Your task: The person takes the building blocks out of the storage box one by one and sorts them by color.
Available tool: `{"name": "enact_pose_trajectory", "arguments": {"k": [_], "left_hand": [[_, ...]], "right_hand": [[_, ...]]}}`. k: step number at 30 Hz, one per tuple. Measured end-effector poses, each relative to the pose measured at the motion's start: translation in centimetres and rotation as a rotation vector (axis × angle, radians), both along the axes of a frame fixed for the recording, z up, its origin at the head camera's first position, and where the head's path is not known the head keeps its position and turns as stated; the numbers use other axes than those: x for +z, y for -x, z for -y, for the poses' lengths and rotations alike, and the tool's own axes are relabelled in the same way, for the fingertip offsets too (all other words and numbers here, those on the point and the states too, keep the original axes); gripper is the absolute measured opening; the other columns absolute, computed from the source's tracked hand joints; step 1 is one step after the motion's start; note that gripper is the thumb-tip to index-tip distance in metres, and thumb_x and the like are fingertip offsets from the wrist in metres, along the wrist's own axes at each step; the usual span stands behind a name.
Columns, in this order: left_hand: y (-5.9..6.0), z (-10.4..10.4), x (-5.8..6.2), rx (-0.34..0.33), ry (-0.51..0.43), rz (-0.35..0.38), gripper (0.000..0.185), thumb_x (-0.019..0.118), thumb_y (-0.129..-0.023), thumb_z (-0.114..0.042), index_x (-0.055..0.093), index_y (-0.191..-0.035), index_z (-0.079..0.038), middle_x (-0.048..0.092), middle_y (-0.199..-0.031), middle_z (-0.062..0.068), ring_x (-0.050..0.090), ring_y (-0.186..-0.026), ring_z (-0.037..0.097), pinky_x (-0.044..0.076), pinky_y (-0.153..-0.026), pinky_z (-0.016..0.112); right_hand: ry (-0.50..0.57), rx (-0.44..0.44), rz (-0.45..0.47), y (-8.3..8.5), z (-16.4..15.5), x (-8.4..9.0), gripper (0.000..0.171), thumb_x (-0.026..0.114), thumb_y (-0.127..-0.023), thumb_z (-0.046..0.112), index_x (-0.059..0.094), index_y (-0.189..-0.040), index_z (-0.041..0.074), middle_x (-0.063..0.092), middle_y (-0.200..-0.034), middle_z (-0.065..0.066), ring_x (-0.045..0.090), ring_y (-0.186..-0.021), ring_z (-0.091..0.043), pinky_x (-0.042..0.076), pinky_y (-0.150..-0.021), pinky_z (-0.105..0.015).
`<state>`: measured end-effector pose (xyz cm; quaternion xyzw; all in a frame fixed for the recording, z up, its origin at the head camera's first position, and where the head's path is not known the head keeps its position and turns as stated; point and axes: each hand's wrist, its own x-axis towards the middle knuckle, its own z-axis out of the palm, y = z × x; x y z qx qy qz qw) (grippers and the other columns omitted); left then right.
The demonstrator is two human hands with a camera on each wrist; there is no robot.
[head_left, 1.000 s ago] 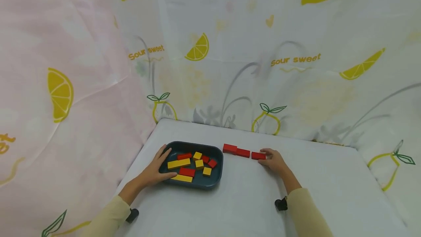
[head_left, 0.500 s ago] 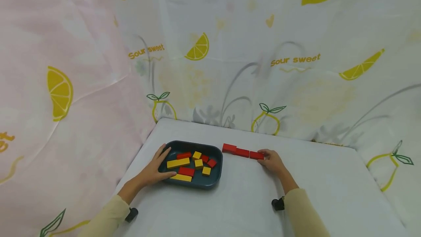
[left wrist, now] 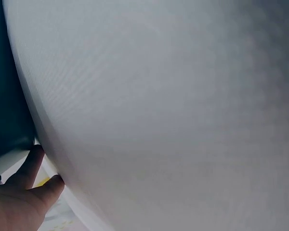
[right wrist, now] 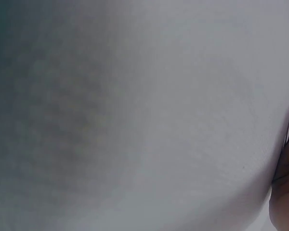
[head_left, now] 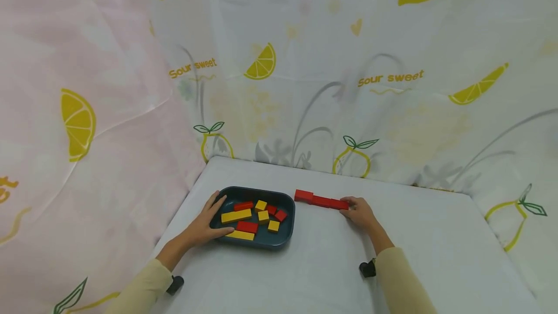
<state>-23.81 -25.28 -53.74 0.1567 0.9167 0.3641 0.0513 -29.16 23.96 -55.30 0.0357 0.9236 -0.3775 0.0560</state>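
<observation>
While the right hand (head_left: 359,211) pinches the end red block (head_left: 339,204), the left hand (head_left: 205,226) lies spread at the left rim of a dark blue tray (head_left: 266,246). Adjoining leftward: two further red blocks (head_left: 320,201), in one row. In the tray, I count five yellow blocks (head_left: 237,215), four red pieces (head_left: 247,227). Behind: lemon-print cloth (head_left: 279,96).

Three red blocks (head_left: 321,201) lie in a row beside a dark tray (head_left: 266,241).
</observation>
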Motion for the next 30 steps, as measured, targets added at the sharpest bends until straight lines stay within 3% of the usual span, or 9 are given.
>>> {"name": "enact_pose_trajectory", "arguments": {"k": [11,30], "left_hand": [[0.05,-0.03,-0.01,0.008,-0.006,0.016,0.104,0.075,-0.081,-0.054,0.018,-0.16,-0.018,-0.001,-0.167,0.013,0.019,-0.147,0.044,0.026,-0.109,0.073],[0.15,0.01,-0.16,0.01,-0.016,0.003,0.103,0.075,-0.081,-0.053,0.019,-0.159,-0.017,0.0,-0.167,0.014,0.018,-0.147,0.044,0.026,-0.109,0.073]], "right_hand": [[-0.025,0.025,-0.024,-0.17,0.05,0.3,0.037,0.071,-0.089,0.013,0.067,-0.125,0.007,0.062,-0.117,-0.016,0.051,-0.104,-0.028,0.047,-0.086,-0.043],[-0.037,0.008,0.016,0.15,0.12,0.07,0.042,0.071,-0.09,0.016,0.062,-0.131,0.007,0.059,-0.125,-0.018,0.05,-0.108,-0.031,0.048,-0.09,-0.046]]}}
